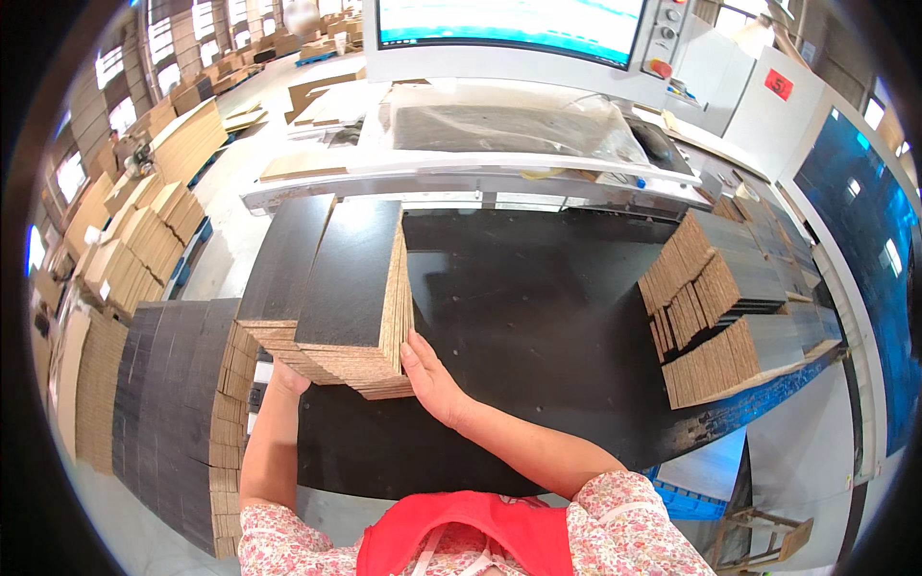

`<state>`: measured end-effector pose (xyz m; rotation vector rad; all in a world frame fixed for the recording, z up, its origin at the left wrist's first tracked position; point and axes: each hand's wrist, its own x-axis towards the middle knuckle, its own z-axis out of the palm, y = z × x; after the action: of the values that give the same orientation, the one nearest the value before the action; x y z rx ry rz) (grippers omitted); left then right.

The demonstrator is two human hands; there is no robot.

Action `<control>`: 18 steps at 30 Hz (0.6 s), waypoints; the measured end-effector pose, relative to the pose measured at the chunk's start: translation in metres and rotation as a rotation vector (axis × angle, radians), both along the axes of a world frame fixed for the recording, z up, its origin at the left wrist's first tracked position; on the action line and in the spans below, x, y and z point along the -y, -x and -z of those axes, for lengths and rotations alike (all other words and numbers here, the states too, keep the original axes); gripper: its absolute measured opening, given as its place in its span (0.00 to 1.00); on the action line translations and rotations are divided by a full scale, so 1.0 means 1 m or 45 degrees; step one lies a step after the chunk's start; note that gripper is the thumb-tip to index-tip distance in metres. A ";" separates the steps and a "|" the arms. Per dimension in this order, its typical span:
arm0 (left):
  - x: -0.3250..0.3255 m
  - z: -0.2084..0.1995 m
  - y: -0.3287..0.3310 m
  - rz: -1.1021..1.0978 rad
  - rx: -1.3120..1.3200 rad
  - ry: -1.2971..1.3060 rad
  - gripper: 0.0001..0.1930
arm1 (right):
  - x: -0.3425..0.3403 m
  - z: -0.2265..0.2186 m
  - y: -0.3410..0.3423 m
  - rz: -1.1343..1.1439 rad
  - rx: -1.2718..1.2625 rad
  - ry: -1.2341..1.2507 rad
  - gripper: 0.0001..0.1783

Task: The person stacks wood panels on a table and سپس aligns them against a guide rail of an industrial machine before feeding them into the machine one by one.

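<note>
A tall stack of dark-faced particleboard panels [351, 278] stands on the left part of the black table [519, 317], with raw tan edges facing me. My right hand [432, 381] lies against the stack's right side near its front corner, fingers stretched out along the edges. At the near left corner is my left hand [291, 377], its fingers hidden by the boards. A second row of dark panels [285, 252] sits close against the first on its left, a thin gap between their tops.
Several shorter panel stacks [715, 360] occupy the table's right end. Left of the table stands a large block of dark boards [173, 394]. Beyond the table is a machine with a screen [509, 24] and a red knob [660, 68]. A wooden stool [768, 538] stands lower right.
</note>
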<state>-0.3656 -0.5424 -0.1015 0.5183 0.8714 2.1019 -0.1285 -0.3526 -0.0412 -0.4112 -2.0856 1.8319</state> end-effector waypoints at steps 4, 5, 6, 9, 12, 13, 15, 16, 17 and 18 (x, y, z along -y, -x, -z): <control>0.003 0.003 -0.006 0.028 0.062 -0.067 0.29 | -0.004 0.002 -0.003 -0.013 -0.008 -0.001 0.41; 0.003 0.003 -0.007 0.014 0.066 -0.073 0.29 | -0.003 -0.001 -0.003 -0.011 -0.005 0.013 0.41; 0.002 0.002 -0.007 -0.002 0.069 -0.078 0.29 | -0.002 -0.004 -0.004 -0.010 -0.002 0.027 0.41; -0.009 -0.007 -0.016 -0.145 0.127 0.034 0.30 | -0.008 0.001 -0.003 0.003 -0.022 0.046 0.40; 0.000 -0.001 -0.020 -0.489 0.125 0.204 0.29 | -0.007 -0.002 -0.005 -0.040 0.019 0.059 0.39; 0.008 0.014 -0.017 -0.621 0.018 0.290 0.28 | -0.008 -0.005 -0.007 -0.081 0.084 0.094 0.37; 0.011 0.011 -0.026 -0.798 -0.062 0.387 0.26 | -0.007 -0.017 -0.019 -0.085 0.056 0.240 0.36; 0.001 -0.013 -0.050 -0.844 -0.026 0.389 0.26 | -0.013 -0.017 -0.029 -0.061 0.053 0.304 0.36; 0.006 -0.029 -0.067 -0.919 0.005 0.402 0.25 | -0.015 -0.015 -0.037 -0.078 0.085 0.377 0.35; 0.028 -0.024 -0.079 -0.910 -0.155 0.475 0.24 | -0.014 -0.010 -0.045 -0.109 0.122 0.461 0.35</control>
<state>-0.2863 -0.5707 -0.0777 0.1366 1.6641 2.4466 -0.0831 -0.3390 -0.0314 -0.5141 -1.8522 2.2906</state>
